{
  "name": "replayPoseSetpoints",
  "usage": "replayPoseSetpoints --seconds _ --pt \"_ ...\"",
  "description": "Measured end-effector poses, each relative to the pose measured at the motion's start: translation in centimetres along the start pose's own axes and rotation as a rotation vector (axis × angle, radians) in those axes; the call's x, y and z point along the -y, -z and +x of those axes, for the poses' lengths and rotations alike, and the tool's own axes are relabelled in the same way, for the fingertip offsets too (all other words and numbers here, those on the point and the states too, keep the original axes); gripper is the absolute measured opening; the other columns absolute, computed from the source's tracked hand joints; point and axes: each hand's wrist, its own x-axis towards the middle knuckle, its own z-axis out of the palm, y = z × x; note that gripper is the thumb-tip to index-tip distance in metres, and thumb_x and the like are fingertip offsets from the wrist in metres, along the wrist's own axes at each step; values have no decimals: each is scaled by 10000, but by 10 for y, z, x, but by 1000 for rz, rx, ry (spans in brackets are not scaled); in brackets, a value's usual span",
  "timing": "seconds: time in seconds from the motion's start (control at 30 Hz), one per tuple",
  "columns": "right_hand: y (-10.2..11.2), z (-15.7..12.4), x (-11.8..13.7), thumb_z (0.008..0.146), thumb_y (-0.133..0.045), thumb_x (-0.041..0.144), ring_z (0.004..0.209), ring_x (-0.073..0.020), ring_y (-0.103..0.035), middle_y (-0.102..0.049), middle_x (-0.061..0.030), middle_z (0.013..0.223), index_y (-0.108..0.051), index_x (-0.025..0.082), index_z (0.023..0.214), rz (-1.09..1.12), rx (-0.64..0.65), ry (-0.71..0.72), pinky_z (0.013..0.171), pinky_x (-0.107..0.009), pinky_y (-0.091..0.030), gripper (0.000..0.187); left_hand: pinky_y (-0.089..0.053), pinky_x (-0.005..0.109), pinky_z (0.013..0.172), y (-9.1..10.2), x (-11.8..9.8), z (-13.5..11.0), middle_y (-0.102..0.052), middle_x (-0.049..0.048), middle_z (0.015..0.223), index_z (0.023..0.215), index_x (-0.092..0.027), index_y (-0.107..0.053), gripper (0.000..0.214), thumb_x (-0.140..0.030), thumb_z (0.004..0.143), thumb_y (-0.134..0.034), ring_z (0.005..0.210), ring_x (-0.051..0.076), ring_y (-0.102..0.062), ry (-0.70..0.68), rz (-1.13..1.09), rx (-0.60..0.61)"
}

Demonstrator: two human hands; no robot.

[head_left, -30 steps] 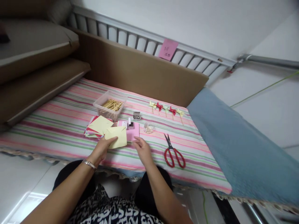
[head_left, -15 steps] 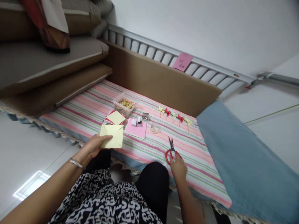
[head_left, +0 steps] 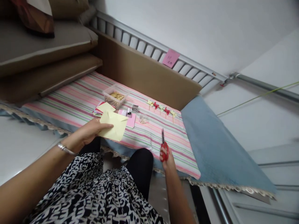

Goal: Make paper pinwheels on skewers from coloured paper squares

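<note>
My left hand (head_left: 90, 132) is closed on a folded yellow paper sheet (head_left: 115, 126), held up just in front of the striped cloth's near edge. My right hand (head_left: 167, 159) grips the red-handled scissors (head_left: 163, 146) by the handles, blades pointing up and away, lifted off the cloth. A stack of coloured paper squares (head_left: 104, 109) lies beyond the yellow sheet, and a pink pad (head_left: 131, 119) with small items on it lies next to the stack.
A clear plastic box of wooden sticks (head_left: 115, 97) stands on the striped cloth (head_left: 77, 99). A row of small paper pinwheels (head_left: 161, 109) lies near the brown cardboard wall (head_left: 144, 74). A blue blanket (head_left: 217, 149) covers the right side. Brown cushions (head_left: 42, 56) are stacked at left.
My right hand moved right from the pink pad, took the scissors and lifted them off the cloth. My left hand raised the yellow sheet toward me.
</note>
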Motion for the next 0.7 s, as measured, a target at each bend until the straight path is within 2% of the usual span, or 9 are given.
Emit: replayPoseSetpoints --seconds 0.07,0.13,0.17,0.2,0.27,0.37,0.43,0.53,0.7 --pt "-5 -45 1 684 -666 452 435 -48 -365 -460 85 655 -492 249 1017 71 78 15 411 -161 -291 427 -561 282 716 -4 -2 -5 -773 118 887 910 -119 -739 341 -190 583 -806 762 217 -710 17 16 21" --pt "-14 -89 6 774 -622 435 412 -51 -358 -441 83 603 -494 230 974 224 320 -24 402 -174 -314 314 -559 281 706 -7 -2 -8 -773 112 856 909 -118 -743 324 -184 596 -798 739 212 -706 32 32 39" --pt "-19 -108 9 814 -592 416 410 -61 -378 -460 75 586 -499 222 1011 242 425 -27 404 -185 -327 291 -559 281 699 -8 -1 -9 -773 108 850 914 -122 -745 321 -183 602 -794 730 211 -704 37 37 48" --pt "-26 -125 13 822 -591 378 409 -71 -410 -493 67 576 -499 219 1065 222 514 -5 415 -196 -348 304 -559 282 691 -8 -1 -10 -773 105 852 921 -128 -746 323 -184 607 -792 723 210 -702 40 40 56" --pt "-39 -149 23 808 -616 294 531 -111 -553 -613 8 696 -499 212 1128 72 649 -1 501 -225 -424 350 -558 286 683 -8 1 -10 -773 99 876 935 -142 -746 329 -188 613 -790 719 211 -701 41 44 68" --pt "-58 -162 37 781 -619 201 763 -159 -634 -657 -41 897 -512 214 1182 -191 759 -6 677 -274 -483 416 -556 289 699 -5 1 -11 -770 102 906 917 -141 -747 302 -187 622 -787 741 213 -701 27 56 72" --pt "-68 -162 46 774 -617 184 773 -146 -612 -640 -28 918 -547 214 1156 -364 784 60 728 -273 -471 389 -552 279 672 -3 0 -13 -769 109 898 894 -126 -747 274 -190 631 -783 728 206 -697 11 73 67" --pt "-78 -161 56 796 -625 243 697 -122 -548 -593 5 818 -594 196 1061 -546 781 118 672 -243 -432 270 -541 262 620 1 -3 -16 -767 113 876 893 -109 -743 275 -192 633 -781 683 190 -684 -5 90 51" --pt "-89 -168 62 834 -609 358 522 -80 -427 -490 52 639 -591 179 1026 -618 794 6 519 -211 -344 263 -527 240 569 3 -5 -19 -766 103 846 888 -104 -739 284 -195 624 -790 651 177 -672 -11 98 23"
